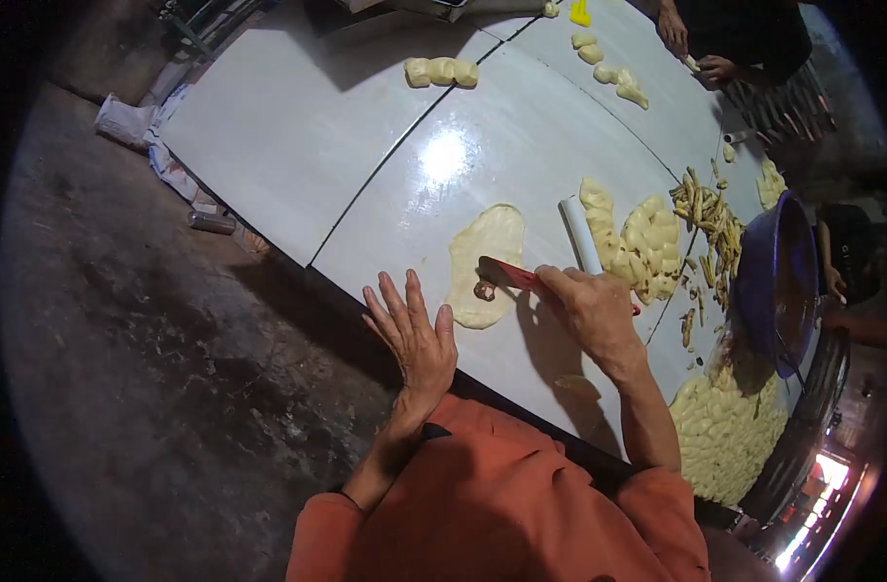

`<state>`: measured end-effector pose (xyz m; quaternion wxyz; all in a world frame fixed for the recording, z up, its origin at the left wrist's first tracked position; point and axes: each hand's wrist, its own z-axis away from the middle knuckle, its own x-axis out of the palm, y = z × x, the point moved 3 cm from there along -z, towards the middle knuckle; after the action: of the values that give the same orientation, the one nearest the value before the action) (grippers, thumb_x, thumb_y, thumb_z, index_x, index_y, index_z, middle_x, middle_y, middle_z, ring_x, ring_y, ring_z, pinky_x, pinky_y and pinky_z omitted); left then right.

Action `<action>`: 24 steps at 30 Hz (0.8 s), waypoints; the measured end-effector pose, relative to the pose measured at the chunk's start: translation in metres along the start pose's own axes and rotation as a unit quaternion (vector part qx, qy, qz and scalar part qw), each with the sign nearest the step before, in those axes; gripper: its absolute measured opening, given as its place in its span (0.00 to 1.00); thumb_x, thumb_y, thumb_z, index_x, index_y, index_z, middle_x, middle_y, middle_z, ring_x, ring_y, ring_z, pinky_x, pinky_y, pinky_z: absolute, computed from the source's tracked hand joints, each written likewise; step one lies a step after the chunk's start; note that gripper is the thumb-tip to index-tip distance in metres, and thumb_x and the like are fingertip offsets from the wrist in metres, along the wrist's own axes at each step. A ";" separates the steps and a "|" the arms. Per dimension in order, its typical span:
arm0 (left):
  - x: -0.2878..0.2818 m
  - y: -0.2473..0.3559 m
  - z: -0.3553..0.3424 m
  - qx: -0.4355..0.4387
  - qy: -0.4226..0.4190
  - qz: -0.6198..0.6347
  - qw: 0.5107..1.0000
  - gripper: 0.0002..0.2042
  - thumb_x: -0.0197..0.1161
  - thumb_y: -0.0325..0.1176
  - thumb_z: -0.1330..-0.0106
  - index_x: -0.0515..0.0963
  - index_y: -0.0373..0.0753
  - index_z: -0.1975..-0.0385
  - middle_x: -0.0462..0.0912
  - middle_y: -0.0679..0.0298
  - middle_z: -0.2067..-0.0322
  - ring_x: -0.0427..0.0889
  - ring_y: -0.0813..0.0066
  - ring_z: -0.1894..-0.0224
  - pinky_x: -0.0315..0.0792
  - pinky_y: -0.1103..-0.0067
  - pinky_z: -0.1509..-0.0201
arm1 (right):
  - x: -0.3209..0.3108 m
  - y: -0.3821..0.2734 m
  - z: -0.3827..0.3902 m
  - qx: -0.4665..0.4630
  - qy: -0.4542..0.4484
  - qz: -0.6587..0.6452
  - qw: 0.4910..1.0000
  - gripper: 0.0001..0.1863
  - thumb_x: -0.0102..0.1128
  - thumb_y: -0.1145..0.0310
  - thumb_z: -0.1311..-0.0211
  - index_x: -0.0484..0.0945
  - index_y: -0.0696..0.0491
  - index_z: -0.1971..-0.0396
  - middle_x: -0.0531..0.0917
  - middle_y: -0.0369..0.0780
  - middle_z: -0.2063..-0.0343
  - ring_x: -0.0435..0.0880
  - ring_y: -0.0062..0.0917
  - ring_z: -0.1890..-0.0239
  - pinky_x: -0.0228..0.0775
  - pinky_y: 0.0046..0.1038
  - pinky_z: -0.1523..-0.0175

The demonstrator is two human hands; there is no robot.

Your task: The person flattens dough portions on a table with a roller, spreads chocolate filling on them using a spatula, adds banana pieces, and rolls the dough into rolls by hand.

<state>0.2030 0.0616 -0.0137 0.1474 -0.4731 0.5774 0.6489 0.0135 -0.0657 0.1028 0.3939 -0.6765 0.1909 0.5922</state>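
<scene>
A flattened oval of pale dough [489,242] lies on the white table in front of me. My right hand [591,312] grips a red spatula [507,274], its tip over the dough beside a small dab of brown filling [484,290]. My left hand [411,335] is open with spread fingers, left of the dough at the table's near edge, holding nothing. To the right of the dough lies a white rolling pin [581,236], touching or very close to a cluster of dough pieces [651,241].
Yellow-brown strips [710,218] are scattered by a purple basin [766,276] on the right. Many small dough pieces [725,427] cover the near right corner. A dough roll [442,72] sits far off. Other people's hands [718,70] work at the far right.
</scene>
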 end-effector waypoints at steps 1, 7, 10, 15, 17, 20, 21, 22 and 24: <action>0.001 -0.001 0.001 0.007 -0.005 0.001 1.000 0.35 0.53 0.44 0.22 0.50 0.40 0.20 0.37 0.42 0.20 0.30 0.32 0.20 0.31 0.33 0.26 | 0.000 -0.007 0.002 0.004 0.019 0.023 1.000 0.07 0.66 0.64 0.34 0.80 0.47 0.60 0.82 0.38 0.78 0.85 0.34 0.76 0.73 0.36 0.73; 0.001 -0.003 0.002 0.062 -0.006 -0.016 0.998 0.38 0.56 0.49 0.24 0.51 0.41 0.20 0.36 0.42 0.20 0.29 0.32 0.20 0.27 0.32 0.27 | 0.017 -0.030 0.028 0.037 0.054 0.032 0.997 0.10 0.65 0.66 0.36 0.78 0.47 0.56 0.81 0.37 0.76 0.85 0.32 0.76 0.73 0.35 0.73; 0.004 -0.004 0.001 0.062 -0.005 -0.032 0.998 0.39 0.58 0.49 0.25 0.51 0.41 0.20 0.36 0.42 0.20 0.29 0.32 0.20 0.27 0.32 0.27 | 0.017 -0.037 0.037 0.040 0.064 0.016 0.997 0.12 0.65 0.66 0.36 0.78 0.47 0.54 0.81 0.37 0.76 0.85 0.32 0.75 0.73 0.35 0.72; -0.001 -0.002 -0.001 0.041 -0.015 -0.006 0.999 0.39 0.60 0.49 0.26 0.51 0.42 0.20 0.37 0.42 0.20 0.30 0.32 0.20 0.28 0.32 0.27 | 0.017 -0.029 0.023 0.066 0.093 -0.021 0.993 0.09 0.63 0.66 0.33 0.80 0.46 0.54 0.82 0.38 0.75 0.85 0.34 0.74 0.74 0.37 0.71; 0.001 -0.003 -0.001 0.045 -0.015 -0.011 0.999 0.39 0.59 0.49 0.26 0.50 0.41 0.20 0.37 0.42 0.20 0.29 0.34 0.20 0.27 0.32 0.27 | 0.022 -0.023 0.022 0.069 0.102 -0.035 0.992 0.09 0.64 0.66 0.33 0.80 0.47 0.54 0.83 0.38 0.74 0.85 0.35 0.74 0.74 0.37 0.71; 0.001 -0.005 0.001 0.044 -0.011 -0.013 0.999 0.40 0.62 0.48 0.27 0.52 0.42 0.20 0.38 0.42 0.20 0.30 0.33 0.20 0.28 0.32 0.27 | 0.023 -0.018 0.030 0.074 0.122 -0.055 0.988 0.10 0.65 0.65 0.34 0.80 0.48 0.55 0.84 0.39 0.73 0.85 0.36 0.74 0.75 0.37 0.71; 0.002 -0.005 0.002 0.045 -0.006 -0.010 0.999 0.40 0.62 0.48 0.27 0.52 0.43 0.20 0.39 0.43 0.20 0.31 0.33 0.20 0.28 0.32 0.26 | 0.022 -0.017 0.034 0.093 0.107 -0.050 0.989 0.10 0.66 0.65 0.35 0.80 0.48 0.55 0.84 0.39 0.73 0.85 0.36 0.74 0.75 0.37 0.71; 0.002 -0.004 0.001 0.046 -0.006 -0.009 0.999 0.40 0.62 0.48 0.27 0.52 0.43 0.20 0.39 0.43 0.20 0.31 0.33 0.20 0.28 0.32 0.26 | 0.022 -0.017 0.038 0.114 0.093 -0.044 0.988 0.11 0.66 0.65 0.35 0.81 0.48 0.55 0.84 0.39 0.72 0.85 0.37 0.74 0.76 0.36 0.71; 0.003 -0.003 0.001 0.048 0.001 -0.013 0.999 0.40 0.61 0.48 0.27 0.52 0.43 0.20 0.39 0.44 0.20 0.31 0.33 0.20 0.29 0.33 0.26 | 0.025 -0.021 0.044 0.114 0.104 -0.046 0.987 0.11 0.66 0.66 0.36 0.81 0.47 0.54 0.84 0.39 0.73 0.85 0.36 0.74 0.75 0.36 0.72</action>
<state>0.2033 0.0617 -0.0180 0.1780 -0.4738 0.6018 0.6178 0.0052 -0.0140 0.0855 0.4730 -0.6935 0.2658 0.4740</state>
